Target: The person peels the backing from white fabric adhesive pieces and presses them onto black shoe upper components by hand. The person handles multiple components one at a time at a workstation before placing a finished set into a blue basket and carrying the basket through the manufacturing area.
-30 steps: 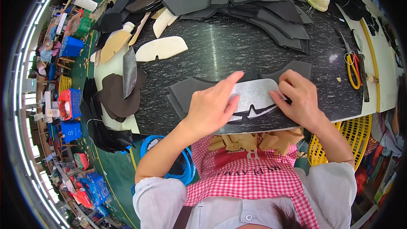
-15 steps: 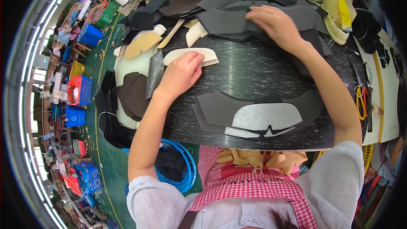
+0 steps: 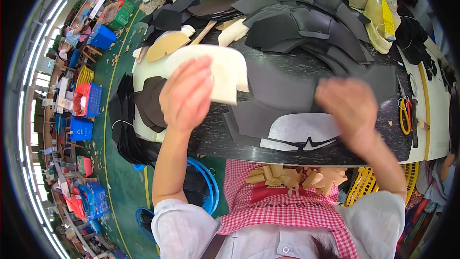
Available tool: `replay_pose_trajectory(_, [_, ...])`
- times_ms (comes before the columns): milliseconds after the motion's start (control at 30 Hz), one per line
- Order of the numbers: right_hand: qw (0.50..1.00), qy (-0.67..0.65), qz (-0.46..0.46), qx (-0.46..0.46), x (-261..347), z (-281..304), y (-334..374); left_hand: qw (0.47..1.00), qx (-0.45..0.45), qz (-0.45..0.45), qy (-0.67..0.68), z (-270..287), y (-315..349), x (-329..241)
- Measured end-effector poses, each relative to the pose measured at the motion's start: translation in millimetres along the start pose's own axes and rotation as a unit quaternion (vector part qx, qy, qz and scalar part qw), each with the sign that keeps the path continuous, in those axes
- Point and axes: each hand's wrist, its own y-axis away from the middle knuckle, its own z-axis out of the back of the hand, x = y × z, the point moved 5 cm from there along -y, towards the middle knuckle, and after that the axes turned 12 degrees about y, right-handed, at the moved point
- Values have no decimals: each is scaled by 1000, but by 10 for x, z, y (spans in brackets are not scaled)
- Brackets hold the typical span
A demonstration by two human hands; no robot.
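My left hand (image 3: 187, 98) is closed on a cream, curved flat piece (image 3: 225, 69), raised over the left part of the black speckled tabletop. My right hand (image 3: 350, 110), smeared by motion, is over a dark grey cut sheet piece (image 3: 282, 84) and appears to grip it; the fingertips are not clear. That sheet lies across the middle, just beyond other dark grey pieces (image 3: 254, 115) near the front edge. On these nearer pieces rests a silver-grey curved panel (image 3: 304, 125) with a notched lower edge. Beyond my hands spreads a pile of dark grey cut pieces (image 3: 287, 31).
Brown pieces (image 3: 151, 105) and tan pieces (image 3: 167, 45) lie at the left. Yellow-orange handled scissors (image 3: 405, 117) are at the right edge, below a yellowish bundle (image 3: 382, 19). A blue basket (image 3: 203, 187) and a yellow basket (image 3: 364, 184) stand below the table.
My right hand has come from the far pile toward me, and a dark grey sheet piece now lies across the middle. My left hand has lifted the cream piece off the table.
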Motion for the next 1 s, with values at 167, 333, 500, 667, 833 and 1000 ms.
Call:
replay_pose_trajectory(167, [947,-258,-134,134,298,10,161,988,139,-62,39,-207,-130,-469])
replay_pose_trajectory(333, [650,-644,-370,164,320,-217,-44,983,142,-99,64,-425,-17,-489])
replay_pose_trajectory(500, [728,-573,-371,-69,-79,144,10,924,216,291,120,-485,629,341])
replay_pose_trajectory(667, [754,-586,-296,-13,187,320,-47,822,135,303,464,-604,-233,-218])
replay_pose_trajectory(833, [751,-623,-214,35,340,263,-148,756,259,325,505,-791,-424,-674])
replay_pose_trajectory(1000, [896,-410,-141,97,753,123,692,350,-332,490,726,-675,-106,-589])
